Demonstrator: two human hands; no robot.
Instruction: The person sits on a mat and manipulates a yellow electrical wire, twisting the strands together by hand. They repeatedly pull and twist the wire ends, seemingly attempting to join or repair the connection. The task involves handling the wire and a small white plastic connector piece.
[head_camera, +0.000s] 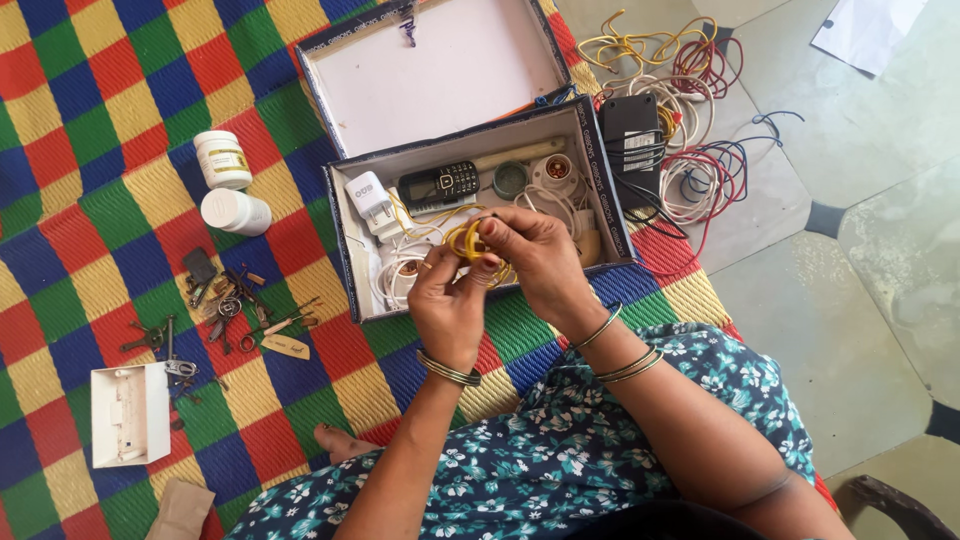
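Note:
Both my hands meet over the near edge of an open cardboard box (352, 258). My left hand (447, 298) and my right hand (530, 255) together grip a small coil of yellow wire (463, 240), fingers pinched on its loops. Inside the box lie a black keypad phone (440, 185), a white charger plug (371, 199), a round metal tin (510, 179), a lamp socket (556, 170) and white cables. The box's lid (430, 70) stands open behind it.
Two white plastic jars (226, 182) lie left of the box on a checked mat (90, 120). Keys and small metal tools (225, 300) are scattered there, with a white plastic casing (128, 415) nearer me. A black adapter (630, 135) and tangled wires (690, 110) lie right.

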